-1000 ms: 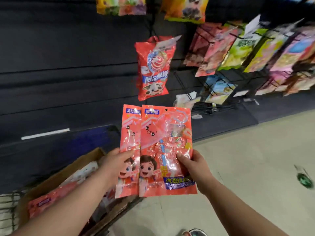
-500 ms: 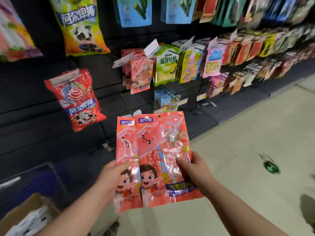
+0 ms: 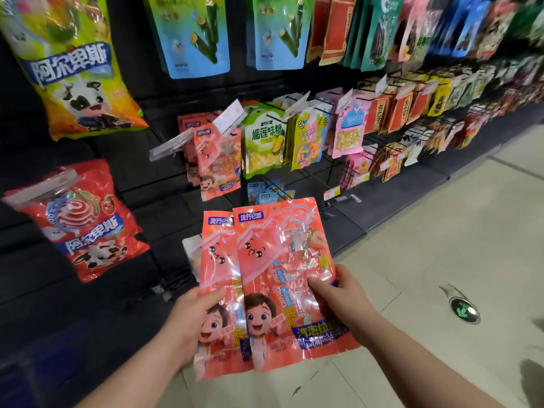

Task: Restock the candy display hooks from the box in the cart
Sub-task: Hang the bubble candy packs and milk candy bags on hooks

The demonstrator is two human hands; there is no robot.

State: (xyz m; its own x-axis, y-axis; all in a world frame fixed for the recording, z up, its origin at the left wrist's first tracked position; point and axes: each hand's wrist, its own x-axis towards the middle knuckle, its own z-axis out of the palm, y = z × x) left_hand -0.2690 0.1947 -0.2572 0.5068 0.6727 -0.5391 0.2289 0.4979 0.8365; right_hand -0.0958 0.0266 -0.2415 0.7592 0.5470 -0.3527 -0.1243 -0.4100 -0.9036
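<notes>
Thumb of left hand (image 3: 194, 319) across the face of rear pack (image 3: 217, 260), fingers curled behind its lower left edge, pinching it. Right hand (image 3: 338, 301) likewise pinching front pack (image 3: 282, 260): thumb pressed on the clear window, fingers hidden behind. Front pack overlapping rear pack, both pink, upright, faces toward the camera, held out over floor (image 3: 441, 245) close before display (image 3: 141, 184). Above the held pair, matching hung packs (image 3: 217, 160) in a small stack on the display, white tag (image 3: 229, 116) sticking out in front of them. Just right of those, green pack (image 3: 263, 142), then yellow and pink ones along the same row. Left of the hands, red bag (image 3: 85, 228) hanging tilted; higher up, yellow-green bag (image 3: 73, 75). Top row: blue bags (image 3: 194, 33). Lying on the floor at right, round green marker (image 3: 465, 312)
</notes>
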